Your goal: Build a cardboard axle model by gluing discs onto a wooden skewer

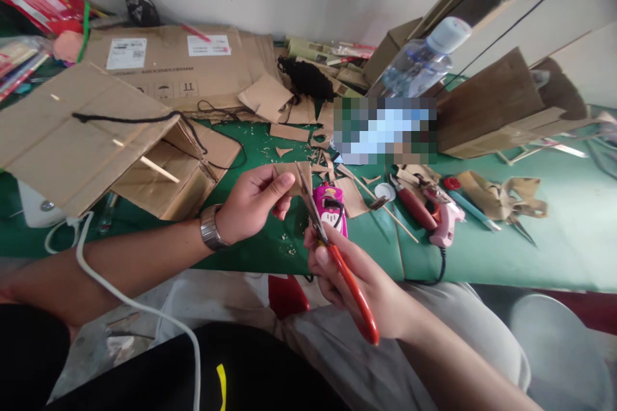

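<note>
A small piece of cardboard [288,187] is pinched between the thumb and fingers of my left hand [253,202], which wears a metal watch. My right hand [354,270] grips red-handled scissors [348,279]. Their blades point up and away from me, with the tips against the right edge of the cardboard piece. How far the blades are apart, I cannot make out. Just beyond the scissors, a pink and white gadget [328,205] lies on the green table [250,250]. Cardboard scraps [289,133] are scattered past my hands.
To the left stands a cardboard box structure [91,135] with a black cord and sticks. A pink glue gun [447,221], a red-handled tool [414,202] and a wooden stick [385,207] lie to the right. Behind are a plastic bottle [417,67] and a brown carton [496,106]. A white cable [139,305] crosses my left forearm.
</note>
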Demonstrator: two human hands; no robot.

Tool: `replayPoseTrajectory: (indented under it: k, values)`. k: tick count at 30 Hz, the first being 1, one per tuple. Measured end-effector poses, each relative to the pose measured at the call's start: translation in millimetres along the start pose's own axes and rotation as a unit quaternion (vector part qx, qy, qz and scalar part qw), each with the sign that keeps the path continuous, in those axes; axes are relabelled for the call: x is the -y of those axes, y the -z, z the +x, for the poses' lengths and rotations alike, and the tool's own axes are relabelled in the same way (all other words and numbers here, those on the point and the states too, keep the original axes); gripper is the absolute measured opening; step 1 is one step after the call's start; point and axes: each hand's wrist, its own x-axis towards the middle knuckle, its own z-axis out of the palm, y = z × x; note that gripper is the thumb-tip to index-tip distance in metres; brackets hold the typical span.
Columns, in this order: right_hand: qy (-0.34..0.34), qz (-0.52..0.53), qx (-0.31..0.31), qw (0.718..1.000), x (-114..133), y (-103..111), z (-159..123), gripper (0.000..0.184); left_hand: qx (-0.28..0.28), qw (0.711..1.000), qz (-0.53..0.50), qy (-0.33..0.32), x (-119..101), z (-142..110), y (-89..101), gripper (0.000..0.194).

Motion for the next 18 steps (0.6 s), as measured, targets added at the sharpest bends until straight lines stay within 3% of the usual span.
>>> replayPoseTrajectory:
  k: [12,18]
  values:
    - [0.003,-0.016,0.001,1.0,9.2,10.2,-3.1,0.043,0.029,0.998,-0.029,0.04,-5.4,3.6,4.2,0.051]
    - [-0.007,-0.038,0.012,0.999,11.2,13.8,-6.4,0.044,0.044,0.997,-0.041,0.038,-8.1,4.8,8.6,0.04]
